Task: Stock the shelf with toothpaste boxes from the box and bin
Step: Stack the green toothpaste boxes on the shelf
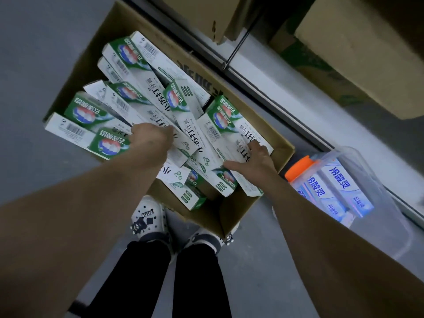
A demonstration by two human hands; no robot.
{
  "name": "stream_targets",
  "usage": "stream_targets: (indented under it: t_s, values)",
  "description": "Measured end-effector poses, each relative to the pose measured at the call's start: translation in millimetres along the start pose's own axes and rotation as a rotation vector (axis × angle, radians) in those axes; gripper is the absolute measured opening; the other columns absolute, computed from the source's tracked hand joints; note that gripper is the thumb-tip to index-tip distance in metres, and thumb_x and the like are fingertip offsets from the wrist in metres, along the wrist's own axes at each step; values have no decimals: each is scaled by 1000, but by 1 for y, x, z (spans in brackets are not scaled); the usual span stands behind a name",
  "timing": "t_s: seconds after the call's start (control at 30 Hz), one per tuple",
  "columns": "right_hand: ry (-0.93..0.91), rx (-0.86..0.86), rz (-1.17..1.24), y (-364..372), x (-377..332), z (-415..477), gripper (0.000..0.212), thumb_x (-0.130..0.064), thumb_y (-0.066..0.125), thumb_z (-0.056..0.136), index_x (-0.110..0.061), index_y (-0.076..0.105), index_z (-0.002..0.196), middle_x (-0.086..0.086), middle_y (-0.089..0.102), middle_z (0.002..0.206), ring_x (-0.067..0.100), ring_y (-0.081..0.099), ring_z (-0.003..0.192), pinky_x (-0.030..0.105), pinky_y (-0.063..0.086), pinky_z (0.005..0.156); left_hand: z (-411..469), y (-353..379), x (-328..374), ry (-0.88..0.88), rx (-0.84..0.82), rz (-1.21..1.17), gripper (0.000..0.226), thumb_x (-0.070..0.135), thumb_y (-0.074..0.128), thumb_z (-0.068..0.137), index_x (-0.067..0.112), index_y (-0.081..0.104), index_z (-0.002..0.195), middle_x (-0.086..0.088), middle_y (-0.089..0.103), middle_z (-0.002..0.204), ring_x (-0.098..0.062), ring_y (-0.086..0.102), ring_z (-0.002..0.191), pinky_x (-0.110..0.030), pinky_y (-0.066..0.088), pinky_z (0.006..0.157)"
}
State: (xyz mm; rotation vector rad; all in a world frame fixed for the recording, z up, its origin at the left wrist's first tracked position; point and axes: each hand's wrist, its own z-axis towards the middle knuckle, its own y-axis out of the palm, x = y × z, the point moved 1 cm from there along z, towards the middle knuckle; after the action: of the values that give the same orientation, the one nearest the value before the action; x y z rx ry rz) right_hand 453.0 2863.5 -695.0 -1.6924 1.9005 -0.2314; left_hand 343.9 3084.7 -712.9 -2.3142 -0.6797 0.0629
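Since the head cam looks straight down and the shot is a bit smeary, the print on the green-and-white toothpaste boxes [146,65] is hard to read, and the brown cartons [358,42] up top are cut off by the frame edge. The boxes are heaped every which way in an open cardboard box [231,216] on the grey floor, right in front of the person's white clogs [149,216]. Just beside it on the right, a clear plastic bin [390,214] with an orange latch [300,167] holds blue-and-white toothpaste boxes [344,189], blurry through the plastic. Left hand [150,138] is knuckles-up mid-heap, fingers curled down between boxes and out of sight, so can't tell if it's actually got hold of one. Right hand [257,160] is spread, thumb [229,165] stuck out sideways, fingers lying on a box at the near right of the pile, not wrapped round anything. The hands are apart, a few boxes between them
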Motion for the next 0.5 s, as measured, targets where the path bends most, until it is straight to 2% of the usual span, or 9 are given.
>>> stream_targets:
  t_s: [0.07, 0.1, 0.2, 0.23, 0.3, 0.37, 0.43, 0.5]
  values:
    - [0, 23, 34, -4, -8, -14, 74, -53, 81, 65, -21, 45, 121, 0, 52, 114, 21, 54, 105, 34, 50, 83, -15, -6, 1, -28, -92, -138, 64, 38, 73, 77, 6, 47, 126, -11, 61, 113, -30, 62, 96, -31, 51, 55]
    - [11, 23, 57, -6, -13, -23, 71, -53, 80, 66, -21, 44, 117, 1, 57, 112, 24, 57, 103, 36, 52, 84, -24, -9, 2, -39, -136, -199, 59, 34, 72, 79, 5, 48, 124, -10, 63, 109, -29, 63, 93, -31, 52, 55]
    - [40, 50, 105, -20, -28, -53, 66, -55, 78, 68, -22, 39, 110, 2, 62, 106, 27, 61, 98, 37, 53, 82, -59, -27, 1, -42, -232, -291, 60, 34, 73, 67, 5, 50, 114, -12, 66, 107, -32, 67, 90, -42, 59, 76]
    - [41, 75, 107, -26, -33, -65, 66, -57, 77, 68, -23, 38, 110, 1, 62, 104, 27, 61, 98, 38, 53, 83, -70, -36, 0, -31, -247, -291, 58, 35, 74, 67, 6, 50, 113, -14, 66, 108, -34, 67, 90, -47, 59, 77]
    - [19, 117, 122, -41, -44, -92, 66, -59, 74, 71, -23, 38, 113, 0, 61, 101, 29, 61, 100, 41, 53, 86, -96, -57, 0, -2, -294, -287, 46, 32, 72, 82, 7, 50, 115, -15, 67, 107, -34, 68, 88, -47, 60, 70]
    - [5, 123, 142, -56, -53, -119, 75, -66, 71, 71, -24, 39, 125, 0, 62, 104, 30, 61, 107, 43, 51, 92, -120, -78, -1, 29, -349, -280, 39, 27, 65, 91, 6, 49, 120, -15, 67, 105, -30, 69, 83, -39, 58, 59]
    - [-13, 119, 155, -73, -65, -148, 85, -79, 62, 68, -28, 39, 133, 2, 64, 116, 30, 59, 113, 44, 48, 97, -146, -104, -1, 84, -394, -268, 39, 24, 63, 93, 6, 46, 122, -14, 68, 105, -26, 69, 78, -34, 56, 51]
    - [-43, 116, 163, -92, -76, -180, 77, -79, 54, 76, -31, 42, 134, 1, 61, 122, 28, 56, 116, 41, 46, 99, -174, -136, 1, 162, -412, -235, 42, 24, 65, 91, 7, 44, 124, -13, 67, 107, -25, 69, 78, -36, 57, 53]
